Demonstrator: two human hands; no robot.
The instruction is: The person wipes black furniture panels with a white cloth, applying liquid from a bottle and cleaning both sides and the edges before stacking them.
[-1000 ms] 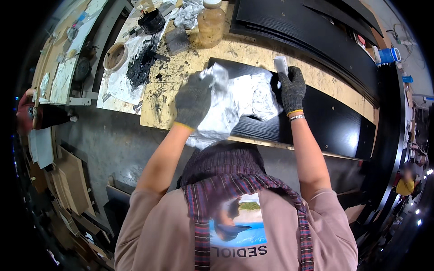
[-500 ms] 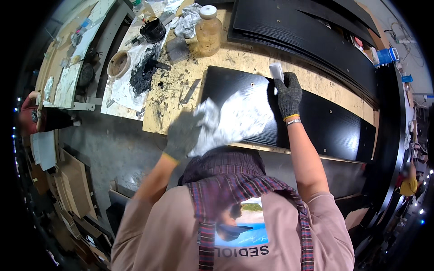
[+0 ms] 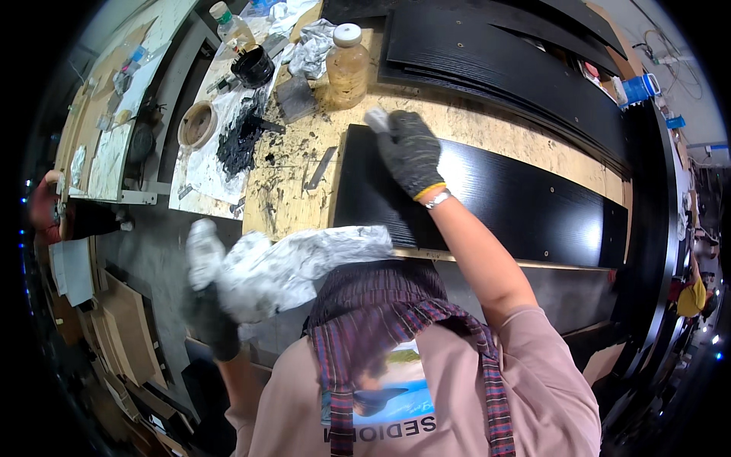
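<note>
White cloth [image 3: 282, 266], gripped by left hand [image 3: 212, 324] (blurred), now mostly off the black board [image 3: 506, 194] on the counter [image 3: 293, 206]; right hand [image 3: 409, 152], holding a pale wad [image 3: 376, 119], shifted left. Board bared, probably between wipes.

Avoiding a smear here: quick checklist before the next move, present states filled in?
1. Left hand holding smudged white rag: ok, though the hand is blurred.
2. Rag clear of black board: not ok, overlaps its near left corner in view.
3. Right hand holding small whitish piece: ok; material: cannot tell.
4. Thin grey strip off board: ok, on bench left of it.
5. Jar capped: ok.
</note>
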